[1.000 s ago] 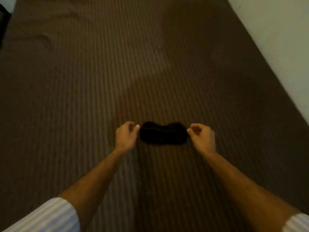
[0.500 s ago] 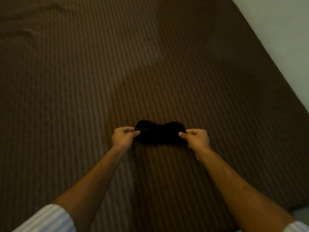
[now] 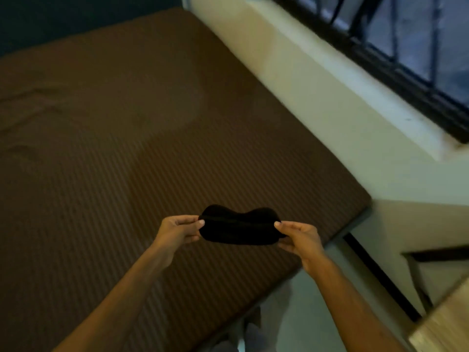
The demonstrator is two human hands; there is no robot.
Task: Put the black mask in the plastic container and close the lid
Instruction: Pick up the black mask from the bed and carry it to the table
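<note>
The black mask (image 3: 238, 226) is a soft, peanut-shaped eye mask, held level in the air above the near right part of the bed. My left hand (image 3: 177, 229) pinches its left end between thumb and fingers. My right hand (image 3: 299, 237) pinches its right end the same way. The mask is stretched flat between the two hands. No plastic container or lid shows anywhere in the head view.
A brown striped bed cover (image 3: 114, 148) fills the left and middle. A pale wall (image 3: 317, 110) with a ledge runs along its right side under a barred window (image 3: 406, 47). A light wooden surface (image 3: 446, 323) sits at the lower right, pale floor (image 3: 304, 313) beside the bed.
Both hands have closed on the mask's ends and lifted it off the bed. The view has swung right, bringing the wall, window and floor into sight.
</note>
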